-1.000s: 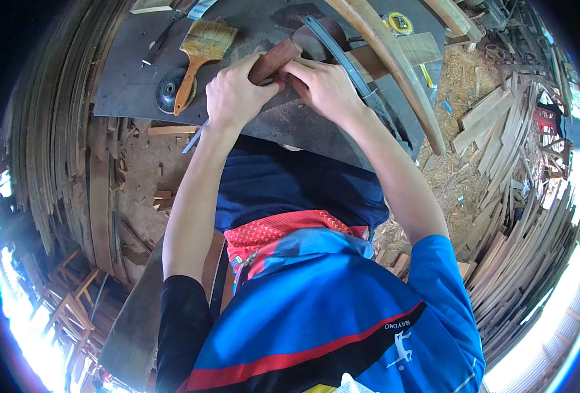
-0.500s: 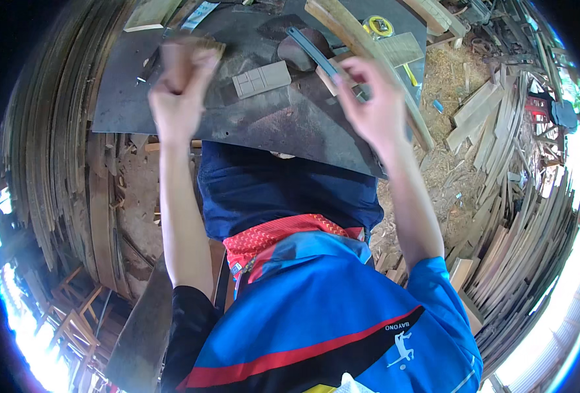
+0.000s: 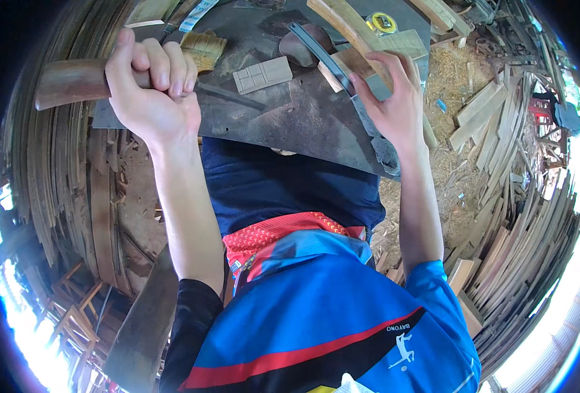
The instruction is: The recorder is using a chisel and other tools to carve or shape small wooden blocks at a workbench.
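Observation:
My left hand (image 3: 155, 92) is raised over the far left edge of the dark tabletop (image 3: 290, 124). Its fingers wrap around a dark brown wooden piece with a rounded end (image 3: 74, 83). A thin dark strip on the tabletop beside that hand may be a shadow; I cannot tell. My right hand (image 3: 398, 105) is at the right of the table, thumb and fingers apart. Its thumb tip is at the near end of a narrow dark metal bar (image 3: 319, 52). Between the hands lies a small wooden block with cut grooves (image 3: 262, 75).
A long curved wooden piece (image 3: 342, 23) crosses the right side, by a flat board (image 3: 404, 44) and a yellow tape measure (image 3: 381, 23). A dark rounded object (image 3: 306, 46) lies behind the bar. Stacked planks (image 3: 60, 164) and timber (image 3: 512, 242) flank the table.
My left hand has swung left and turned, so the brown wooden piece now points left. My right hand has shifted slightly right, its fingers more spread. The metal bar stays about where it was.

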